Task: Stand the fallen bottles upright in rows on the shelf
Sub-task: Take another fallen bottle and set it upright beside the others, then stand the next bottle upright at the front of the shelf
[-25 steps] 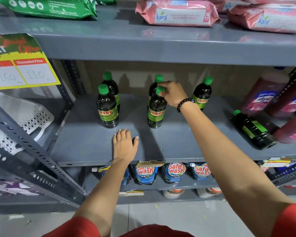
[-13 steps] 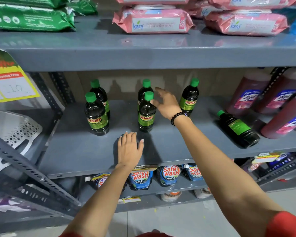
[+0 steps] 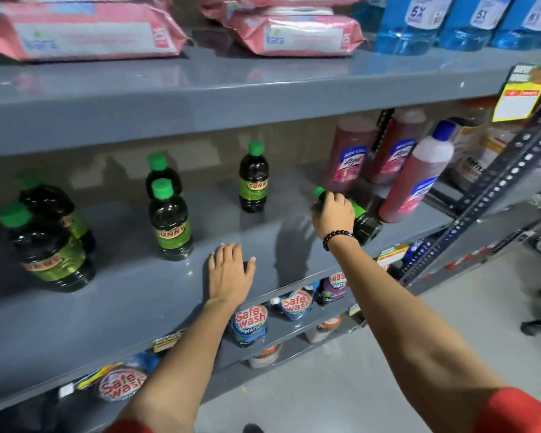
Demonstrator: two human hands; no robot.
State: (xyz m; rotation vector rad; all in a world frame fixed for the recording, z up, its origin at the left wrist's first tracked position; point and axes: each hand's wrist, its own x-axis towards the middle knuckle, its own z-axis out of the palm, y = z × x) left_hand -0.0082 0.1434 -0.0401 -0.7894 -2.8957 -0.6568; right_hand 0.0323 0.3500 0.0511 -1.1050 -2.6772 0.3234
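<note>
Bottles: five upright on the grey shelf, one lying on its side at the right end. Fallen bottle dark, green-labelled, green cap pointing back and left, base toward the shelf's front edge, just beside the leaning red bottle and near two more red ones behind. Right hand down over the neck end of it, fingers curled around the shoulder below the cap; touching for certain, but whether closed tight cannot be told, since the palm hides the underside. Left hand flat on bare shelf near the front edge, fingers spread, holding nothing, seemingly only bracing. Standing so far: a left pair, blurred, one behind the other; a middle pair, likewise front and back; a single back bottle with an open spot in front of it. Step in hand, by judgement: picking up the last fallen one. Next move likely calls for a firm grip near the neck, a lift clear of the red bottle without nudging it, a turn to cap-up, then setting down ahead of the single bottle, in line with the other fronts. Risk: slipping on the smooth shelf, or toppling the leaning neighbour.
</note>
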